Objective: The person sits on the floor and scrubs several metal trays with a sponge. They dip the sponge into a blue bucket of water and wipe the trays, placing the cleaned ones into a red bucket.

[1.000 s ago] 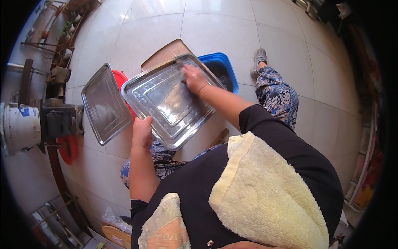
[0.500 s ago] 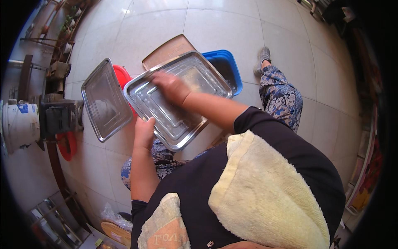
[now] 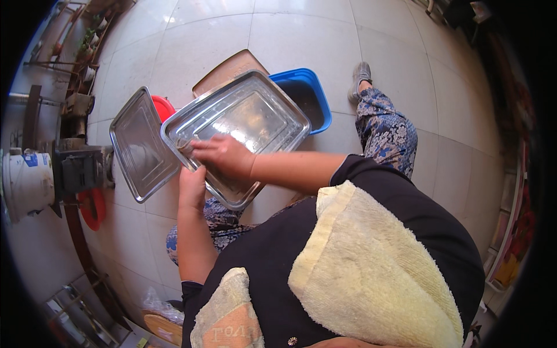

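A rectangular stainless-steel tray (image 3: pixel 255 124), wet and shiny, is held tilted in front of me. My left hand (image 3: pixel 192 184) grips its near-left edge, thumb on top and the other fingers hidden underneath. Across the tray's inside lies my right hand (image 3: pixel 225 158), its fingers pressed to the surface near the left rim. A small greyish wad (image 3: pixel 184 145) shows at the right fingertips, too blurred to name for sure. Just left of this tray, a second steel tray (image 3: pixel 142 148) leans at a slant against a red basin (image 3: pixel 163 108), which is mostly covered.
Behind the held tray lies a brownish rectangular tray or lid (image 3: pixel 223 72). A blue tub (image 3: pixel 316 101) with dark liquid stands to its right. My shoe (image 3: pixel 361 78) rests on the tiled floor (image 3: pixel 301 35). A black stand with a white bucket (image 3: pixel 26 180) is at far left.
My right hand has slid across the tray toward its near-left rim, close to my left hand. The held tray has shifted slightly left in view; the left hand keeps its grip.
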Motion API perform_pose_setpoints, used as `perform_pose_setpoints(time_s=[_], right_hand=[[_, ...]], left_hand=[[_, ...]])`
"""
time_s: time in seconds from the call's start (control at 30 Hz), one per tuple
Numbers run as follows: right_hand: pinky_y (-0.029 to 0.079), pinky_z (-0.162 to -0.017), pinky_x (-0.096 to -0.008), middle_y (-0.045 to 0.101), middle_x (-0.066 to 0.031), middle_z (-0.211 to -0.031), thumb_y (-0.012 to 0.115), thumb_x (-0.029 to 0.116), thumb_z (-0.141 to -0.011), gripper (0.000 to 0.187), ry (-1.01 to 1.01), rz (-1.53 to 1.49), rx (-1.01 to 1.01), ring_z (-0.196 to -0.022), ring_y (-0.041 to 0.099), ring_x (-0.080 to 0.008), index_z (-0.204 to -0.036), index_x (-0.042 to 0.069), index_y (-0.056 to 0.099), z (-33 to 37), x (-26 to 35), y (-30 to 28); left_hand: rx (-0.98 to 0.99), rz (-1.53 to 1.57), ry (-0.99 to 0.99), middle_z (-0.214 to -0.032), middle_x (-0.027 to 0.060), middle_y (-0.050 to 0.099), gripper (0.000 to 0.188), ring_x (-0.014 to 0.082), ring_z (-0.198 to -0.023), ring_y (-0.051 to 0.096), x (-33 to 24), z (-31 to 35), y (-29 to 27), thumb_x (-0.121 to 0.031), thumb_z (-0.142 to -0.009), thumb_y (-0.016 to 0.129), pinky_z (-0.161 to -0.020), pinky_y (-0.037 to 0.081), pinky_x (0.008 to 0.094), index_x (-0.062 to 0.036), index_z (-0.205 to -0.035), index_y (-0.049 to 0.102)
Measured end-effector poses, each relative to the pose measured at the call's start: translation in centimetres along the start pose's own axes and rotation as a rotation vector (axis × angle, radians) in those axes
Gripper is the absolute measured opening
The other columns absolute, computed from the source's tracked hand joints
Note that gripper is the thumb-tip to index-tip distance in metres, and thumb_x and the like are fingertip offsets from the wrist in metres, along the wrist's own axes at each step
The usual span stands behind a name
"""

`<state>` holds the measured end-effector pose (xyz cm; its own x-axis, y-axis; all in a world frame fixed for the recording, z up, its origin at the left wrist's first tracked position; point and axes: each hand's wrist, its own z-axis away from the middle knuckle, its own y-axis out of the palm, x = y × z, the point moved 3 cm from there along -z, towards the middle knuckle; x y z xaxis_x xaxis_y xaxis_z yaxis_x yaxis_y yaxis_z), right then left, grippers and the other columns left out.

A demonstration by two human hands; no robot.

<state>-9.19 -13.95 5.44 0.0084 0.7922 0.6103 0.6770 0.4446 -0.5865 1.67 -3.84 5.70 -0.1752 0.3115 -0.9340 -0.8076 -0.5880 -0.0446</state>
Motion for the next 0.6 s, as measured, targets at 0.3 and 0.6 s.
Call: perform_pose_setpoints(time_s=[0.3, 0.6], right_hand=[[0.048, -0.079, -0.0416, 0.065, -0.0214, -0.096, 0.049, 0.032, -0.093, 0.032, 1.155, -0.35, -0.394, -0.084, 0.061, -0.0369, -0.098, 0.006, 0.067, 3.9, -15.5, -1.9], [0.048, -0.089, -0.0388, 0.058, -0.0086, -0.126, 0.053, 0.011, -0.082, 0.037, 0.365, -0.146, 0.037, -0.094, 0.06, -0.0333, -0.118, 0.015, 0.06, 3.3, -6.1, -0.8]], left_hand=[[-0.006, 0.009, -0.087, -0.104, 0.0111, 0.062, 0.037, 0.0214, -0.091, 0.062, 0.7, -0.4, -0.7, -0.001, -0.079, 0.049, -0.08, 0.05, 0.0324, 0.0045, -0.115, 0.055], [0.079, 0.056, -0.155, -0.113, 0.012, 0.06, 0.038, 0.0218, -0.101, 0.059, 0.1, 0.7, -0.8, -0.001, -0.082, 0.051, -0.088, 0.046, 0.0324, 0.0044, -0.119, 0.053]])
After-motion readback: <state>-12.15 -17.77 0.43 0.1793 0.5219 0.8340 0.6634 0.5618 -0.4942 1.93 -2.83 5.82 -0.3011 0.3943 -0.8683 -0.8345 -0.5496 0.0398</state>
